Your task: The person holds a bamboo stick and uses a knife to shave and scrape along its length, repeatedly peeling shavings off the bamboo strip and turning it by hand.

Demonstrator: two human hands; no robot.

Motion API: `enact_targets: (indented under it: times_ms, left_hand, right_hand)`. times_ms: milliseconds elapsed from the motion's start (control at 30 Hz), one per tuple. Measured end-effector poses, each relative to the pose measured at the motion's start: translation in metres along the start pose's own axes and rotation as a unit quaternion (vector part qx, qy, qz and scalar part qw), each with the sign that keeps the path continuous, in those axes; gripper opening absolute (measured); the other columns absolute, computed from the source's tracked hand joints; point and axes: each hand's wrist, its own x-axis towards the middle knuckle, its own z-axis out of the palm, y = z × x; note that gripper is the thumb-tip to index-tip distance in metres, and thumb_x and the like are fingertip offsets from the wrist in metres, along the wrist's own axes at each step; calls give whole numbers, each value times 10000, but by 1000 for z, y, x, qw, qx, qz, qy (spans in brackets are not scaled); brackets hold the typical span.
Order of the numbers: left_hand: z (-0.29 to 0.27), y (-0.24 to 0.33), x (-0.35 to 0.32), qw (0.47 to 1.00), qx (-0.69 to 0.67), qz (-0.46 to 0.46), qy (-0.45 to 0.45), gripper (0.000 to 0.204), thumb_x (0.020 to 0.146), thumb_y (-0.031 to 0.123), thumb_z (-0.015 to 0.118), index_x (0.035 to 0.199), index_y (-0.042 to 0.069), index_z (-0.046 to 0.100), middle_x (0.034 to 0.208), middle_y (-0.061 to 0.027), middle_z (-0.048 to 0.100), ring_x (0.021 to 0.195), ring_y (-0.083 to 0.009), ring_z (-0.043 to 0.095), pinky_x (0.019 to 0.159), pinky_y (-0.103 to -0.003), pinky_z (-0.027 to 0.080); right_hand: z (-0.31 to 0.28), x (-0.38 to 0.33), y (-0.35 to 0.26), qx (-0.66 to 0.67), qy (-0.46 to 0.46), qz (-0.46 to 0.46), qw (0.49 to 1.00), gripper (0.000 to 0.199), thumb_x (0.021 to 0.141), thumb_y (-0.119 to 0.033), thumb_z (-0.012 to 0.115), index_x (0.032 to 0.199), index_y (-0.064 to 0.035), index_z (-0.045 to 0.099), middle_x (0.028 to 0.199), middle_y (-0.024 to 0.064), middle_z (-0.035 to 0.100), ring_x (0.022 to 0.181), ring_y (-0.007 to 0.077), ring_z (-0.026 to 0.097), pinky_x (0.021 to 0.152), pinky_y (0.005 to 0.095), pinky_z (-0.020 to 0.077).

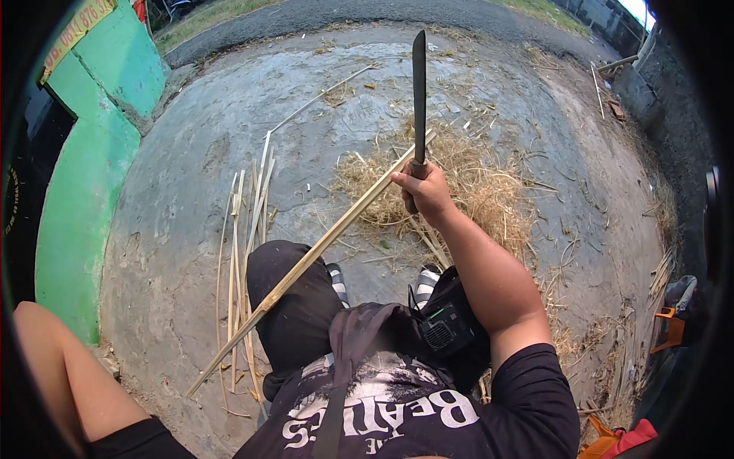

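Note:
My right hand (427, 190) is closed round the handle of a machete, its long dark blade (419, 92) pointing up and away from me. A long pale split bamboo strip (306, 260) slants across my left thigh, from the lower left up to the machete's handle. Its far end passes by my right thumb; whether the thumb also grips it I cannot make out. My left arm (80, 375) is bent at the left edge, and its hand is out of the picture.
Beyond my right hand lies a heap of curly shavings (482, 191) on the concrete. Several thin strips (243, 252) lie left of my legs. A green wall (92, 183) stands at the left. On my right thigh rests a small black device (443, 330). An orange object (670, 330) is at the right.

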Motion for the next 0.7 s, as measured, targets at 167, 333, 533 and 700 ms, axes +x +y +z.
enact_targets:
  times_ms: [167,333,533,700]
  left_hand:
    - [1,-4,-3,1000,-3,-28,-11,707,997,613,534,1307,-22,562,1183,-149,624,1073,-287,617,966,-423,486]
    - [5,-8,-6,999,-5,-39,-15,706,996,609,539,1313,-21,557,1178,-147,621,1071,-287,614,969,-425,483]
    - [4,-8,-14,999,-7,-51,-17,705,995,605,544,1320,-20,550,1173,-145,617,1069,-287,611,973,-427,480]
    - [9,-10,-24,998,-5,-60,-28,705,994,602,549,1326,-20,544,1168,-143,614,1067,-286,608,976,-428,478]
  right_hand:
    - [6,3,-9,-2,17,17,1000,243,866,-129,801,804,-102,568,677,-16,560,567,86,531,536,267,434]
    - [0,8,-1,-9,-2,-5,1000,252,858,-128,811,804,-101,566,684,-16,567,569,89,538,534,272,437]
    - [5,3,-6,-15,-3,0,1000,262,851,-135,818,787,-97,567,683,-19,562,566,87,534,526,271,426]
    - [4,1,0,-32,-18,-13,999,289,884,-192,801,778,-119,543,630,-10,542,500,88,496,450,273,371]
